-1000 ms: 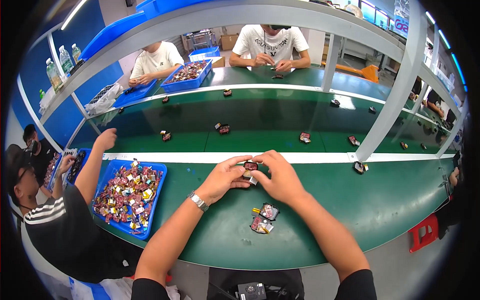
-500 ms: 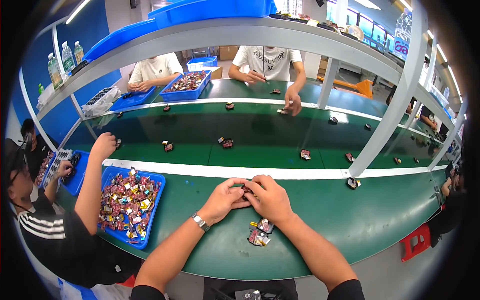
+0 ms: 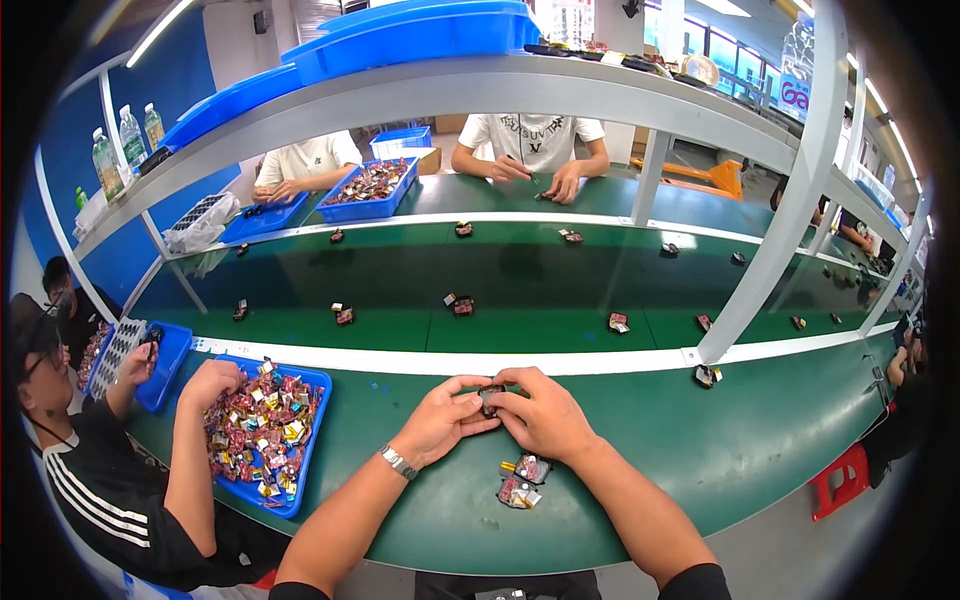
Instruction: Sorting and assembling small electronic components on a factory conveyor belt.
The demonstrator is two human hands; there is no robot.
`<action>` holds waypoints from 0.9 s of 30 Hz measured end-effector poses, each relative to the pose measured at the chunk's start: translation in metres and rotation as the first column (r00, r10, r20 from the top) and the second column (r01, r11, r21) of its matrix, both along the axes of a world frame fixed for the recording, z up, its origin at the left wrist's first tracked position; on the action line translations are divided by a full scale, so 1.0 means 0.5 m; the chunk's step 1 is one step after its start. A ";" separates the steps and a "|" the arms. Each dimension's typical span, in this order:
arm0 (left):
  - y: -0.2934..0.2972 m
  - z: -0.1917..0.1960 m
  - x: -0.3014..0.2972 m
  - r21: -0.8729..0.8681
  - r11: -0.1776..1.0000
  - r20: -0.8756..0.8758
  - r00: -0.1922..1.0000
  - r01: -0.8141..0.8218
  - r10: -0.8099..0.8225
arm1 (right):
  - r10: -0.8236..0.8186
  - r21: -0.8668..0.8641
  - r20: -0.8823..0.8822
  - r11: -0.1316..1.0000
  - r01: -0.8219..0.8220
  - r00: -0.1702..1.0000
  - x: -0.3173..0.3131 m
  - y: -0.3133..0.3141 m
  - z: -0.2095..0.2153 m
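Over the green table, a small black casing [image 3: 490, 399] is pinched between the fingertips of both hands. My left hand [image 3: 447, 420], with a metal watch on its wrist, grips the casing's left side. On the other side, the fingers of my right hand [image 3: 546, 415] close around it and cover much of it. Just below my right hand lie two small electronic assemblies, close together: one with a dark casing [image 3: 531, 468] and a yellow strip, and one with a reddish circuit board [image 3: 518, 492] and a silvery part.
A blue tray [image 3: 322, 425] heaped with circuit-board parts stands left; a co-worker's hand [image 3: 212, 382] reaches into it. Beyond a white rail [image 3: 450, 362] runs a green belt [image 3: 540, 335] carrying scattered assemblies. A grey post [image 3: 765, 220] and overhead shelf [image 3: 450, 90] frame it. People sit opposite.
The casing between my fingers now shows a dark grey face where reddish parts showed before. The left co-worker's hand went from the belt to the tray. The person opposite drew a hand back.
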State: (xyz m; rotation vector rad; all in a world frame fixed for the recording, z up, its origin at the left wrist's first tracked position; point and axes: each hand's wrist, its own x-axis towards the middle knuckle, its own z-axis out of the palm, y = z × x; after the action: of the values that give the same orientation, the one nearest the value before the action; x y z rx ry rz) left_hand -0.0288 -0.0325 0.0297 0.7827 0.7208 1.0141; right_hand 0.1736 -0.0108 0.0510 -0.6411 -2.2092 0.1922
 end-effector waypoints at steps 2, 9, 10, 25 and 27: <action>-0.002 0.000 0.001 0.013 1.000 -0.006 1.000 -0.018 0.018 | -0.007 -0.010 0.021 1.000 0.008 1.000 0.001 -0.002 0.007; -0.005 0.003 0.013 0.056 0.998 -0.094 0.995 -0.026 0.031 | -0.016 0.015 0.106 1.000 0.014 0.994 0.007 0.011 -0.001; -0.006 0.003 0.012 0.059 0.998 -0.118 0.992 -0.032 0.039 | -0.016 0.015 0.106 1.000 0.014 0.994 0.008 0.010 0.002; -0.002 -0.005 0.001 0.152 0.984 -0.184 0.981 0.092 -0.064 | 0.021 -0.384 -0.028 0.923 -0.030 0.999 0.015 0.010 -0.017; -0.005 -0.002 0.004 0.143 0.986 -0.183 0.981 0.089 -0.062 | 0.026 -0.415 -0.037 0.909 -0.039 0.999 0.015 0.010 -0.019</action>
State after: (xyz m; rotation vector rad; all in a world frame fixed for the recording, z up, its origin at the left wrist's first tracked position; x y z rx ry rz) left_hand -0.0267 -0.0347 0.0288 1.0345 0.7673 0.9453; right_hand 0.1811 -0.0059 0.0416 -0.8230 -2.1636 0.7012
